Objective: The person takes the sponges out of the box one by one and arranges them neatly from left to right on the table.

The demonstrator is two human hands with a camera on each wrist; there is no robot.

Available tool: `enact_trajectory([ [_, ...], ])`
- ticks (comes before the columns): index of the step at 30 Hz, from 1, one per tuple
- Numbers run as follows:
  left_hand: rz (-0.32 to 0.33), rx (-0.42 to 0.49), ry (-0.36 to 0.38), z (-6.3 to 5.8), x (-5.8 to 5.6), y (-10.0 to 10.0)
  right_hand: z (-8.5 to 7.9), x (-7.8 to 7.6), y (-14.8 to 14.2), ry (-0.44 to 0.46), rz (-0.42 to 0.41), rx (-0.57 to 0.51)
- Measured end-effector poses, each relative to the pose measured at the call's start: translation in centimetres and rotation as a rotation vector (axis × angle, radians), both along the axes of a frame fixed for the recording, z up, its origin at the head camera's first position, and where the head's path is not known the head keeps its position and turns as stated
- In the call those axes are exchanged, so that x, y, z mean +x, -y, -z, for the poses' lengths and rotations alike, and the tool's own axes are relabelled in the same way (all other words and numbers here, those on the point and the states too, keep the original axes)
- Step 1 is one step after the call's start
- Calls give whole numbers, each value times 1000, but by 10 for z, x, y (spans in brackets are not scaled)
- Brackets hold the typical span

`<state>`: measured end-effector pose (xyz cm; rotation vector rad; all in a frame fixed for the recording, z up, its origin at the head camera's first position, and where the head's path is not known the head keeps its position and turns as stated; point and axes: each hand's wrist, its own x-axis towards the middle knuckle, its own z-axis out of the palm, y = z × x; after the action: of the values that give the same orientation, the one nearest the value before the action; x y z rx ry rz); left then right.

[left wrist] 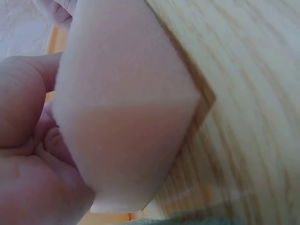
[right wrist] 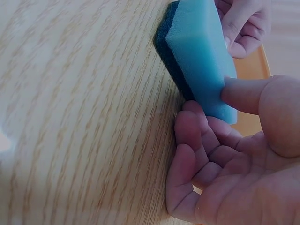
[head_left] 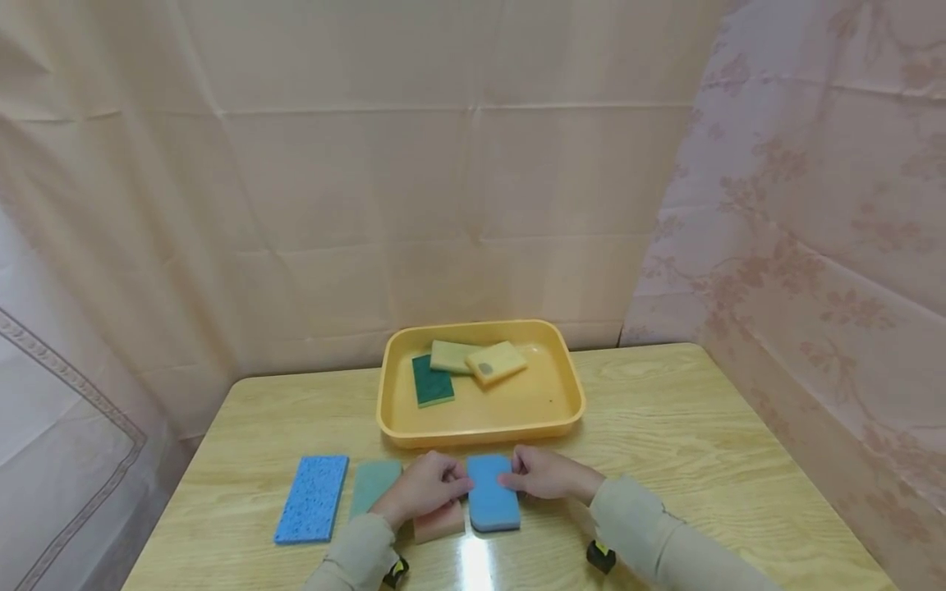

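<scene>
Our hands (head_left: 424, 490) (head_left: 548, 474) pinched a blue sponge (head_left: 493, 492); the tray (head_left: 480, 437) beyond held three sponges (head_left: 497, 363); leftward, three others (head_left: 312, 499) remained outside.

Soft, even light, white glare on the wooden tabletop (head_left: 680, 435), faint shadows, wrist views dimmer, slightly hazy

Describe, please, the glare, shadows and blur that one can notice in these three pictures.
Head view: white glare on the table, below the smooth blue sponge; left wrist view: the pink sponge looks blurry, with a brown shadow along its edge; right wrist view: a small glare spot at the left border.
</scene>
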<state>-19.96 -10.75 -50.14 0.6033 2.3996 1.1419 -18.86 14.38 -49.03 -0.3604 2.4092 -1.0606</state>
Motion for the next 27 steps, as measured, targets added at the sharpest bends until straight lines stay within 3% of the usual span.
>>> enact_trajectory([
  [16, -15, 17, 12, -3, 4, 1, 3, -2, -3, 21, 7, -11],
  [21, 5, 52, -31, 1, 1, 3, 6, -5, -12, 68, 33, -92],
  [27, 17, 72, -14, 3, 0, 5, 9, -6, -21, 128, 55, -192],
])
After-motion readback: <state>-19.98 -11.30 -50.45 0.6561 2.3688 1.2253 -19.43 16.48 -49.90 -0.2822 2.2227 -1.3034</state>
